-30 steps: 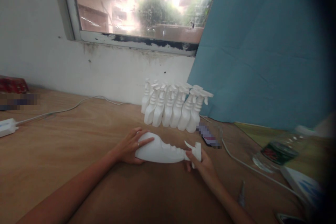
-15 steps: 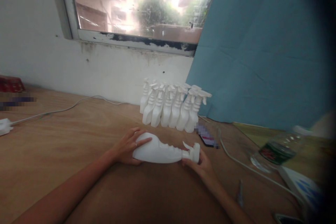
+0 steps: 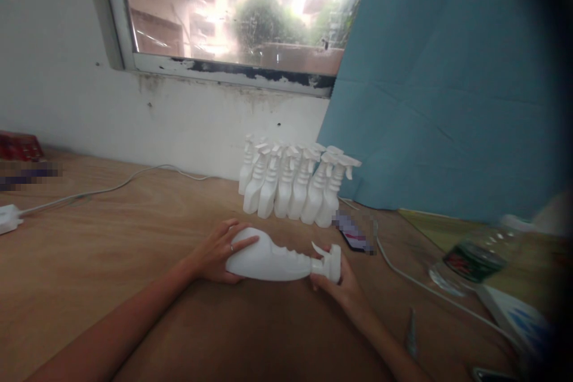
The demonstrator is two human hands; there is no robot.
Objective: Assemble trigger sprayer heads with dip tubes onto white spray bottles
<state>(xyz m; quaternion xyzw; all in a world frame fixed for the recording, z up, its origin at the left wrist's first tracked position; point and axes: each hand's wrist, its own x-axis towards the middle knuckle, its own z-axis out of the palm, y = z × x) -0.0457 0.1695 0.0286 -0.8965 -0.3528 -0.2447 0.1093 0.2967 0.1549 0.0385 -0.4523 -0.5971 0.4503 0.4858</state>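
Observation:
A white spray bottle (image 3: 273,259) lies sideways between my hands, its base to the left and its trigger head (image 3: 329,264) to the right. Wrapped round the base end is my left hand (image 3: 220,252), with a ring on one finger. My right hand (image 3: 340,283) grips the trigger head from below and the right, its thumb near the collar; some of its fingers are hidden behind the head. The trigger lever points up and away. Beyond, several matching white spray bottles (image 3: 289,185) stand upright in a tight group.
A phone (image 3: 353,231) lies right of the standing bottles. Farther right are a cable (image 3: 416,277), a clear plastic bottle (image 3: 477,256) and a white-and-blue box (image 3: 514,316). A thin pointed object (image 3: 410,334) lies near my right forearm. A white plug block (image 3: 9,218) sits at left.
My right hand has shifted its grip on the trigger head, the thumb moving from across the head to below the collar. My left hand keeps its hold on the base.

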